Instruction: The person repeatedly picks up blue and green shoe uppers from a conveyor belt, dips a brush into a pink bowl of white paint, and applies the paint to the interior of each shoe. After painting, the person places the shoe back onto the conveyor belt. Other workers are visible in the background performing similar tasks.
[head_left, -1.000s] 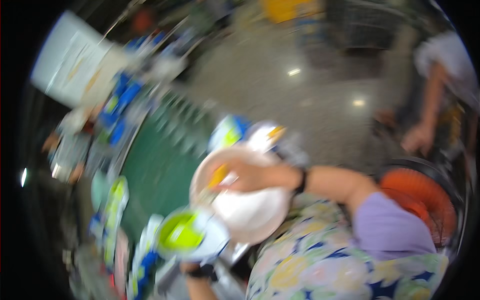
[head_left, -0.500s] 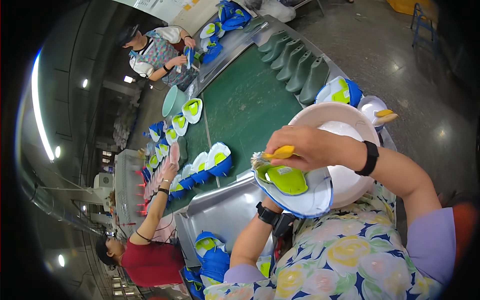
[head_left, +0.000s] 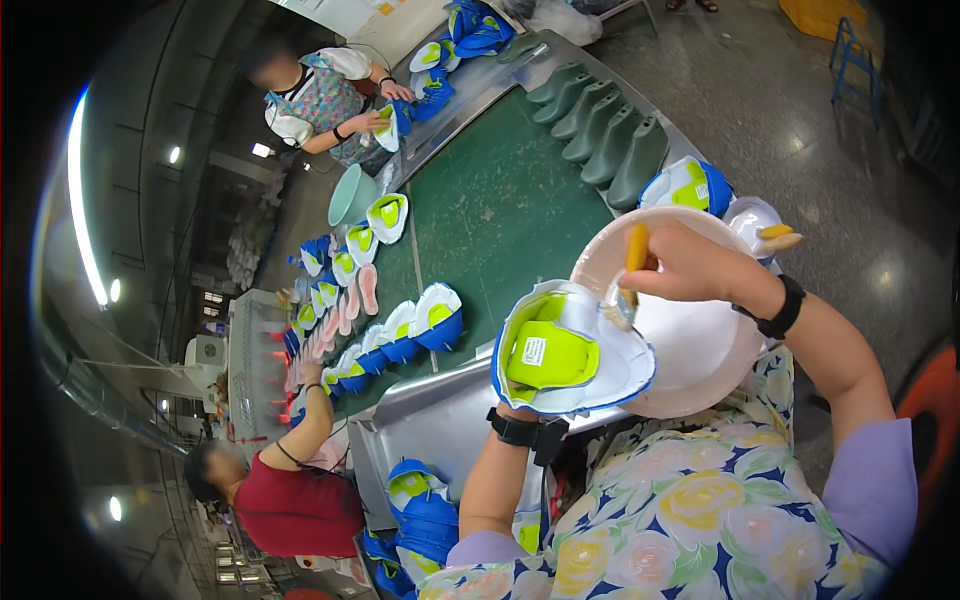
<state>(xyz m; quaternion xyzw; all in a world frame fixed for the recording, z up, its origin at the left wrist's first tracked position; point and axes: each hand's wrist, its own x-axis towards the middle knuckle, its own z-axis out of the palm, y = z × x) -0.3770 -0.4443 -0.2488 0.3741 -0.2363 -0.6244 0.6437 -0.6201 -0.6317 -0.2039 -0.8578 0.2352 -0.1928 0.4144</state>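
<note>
Brushing a shoe upper over the basin, near right of the belt.
L hand (head_left: 520,408) cups soft blue/white upper (head_left: 570,350) w/ lime insole from below; R hand (head_left: 690,265) pinches yellow-handled brush (head_left: 630,280), bristles on its rim, above round pinkish plastic basin (head_left: 700,350); flat green conveyor (head_left: 500,210) to the left.

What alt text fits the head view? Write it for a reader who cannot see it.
Seen from above, the left hand holds up a blue and white shoe upper with a lime green insole, while the right hand works a yellow-handled brush at its edge over a white bowl. Beyond runs a green conveyor belt carrying similar uppers, with two other people alongside it.
</note>
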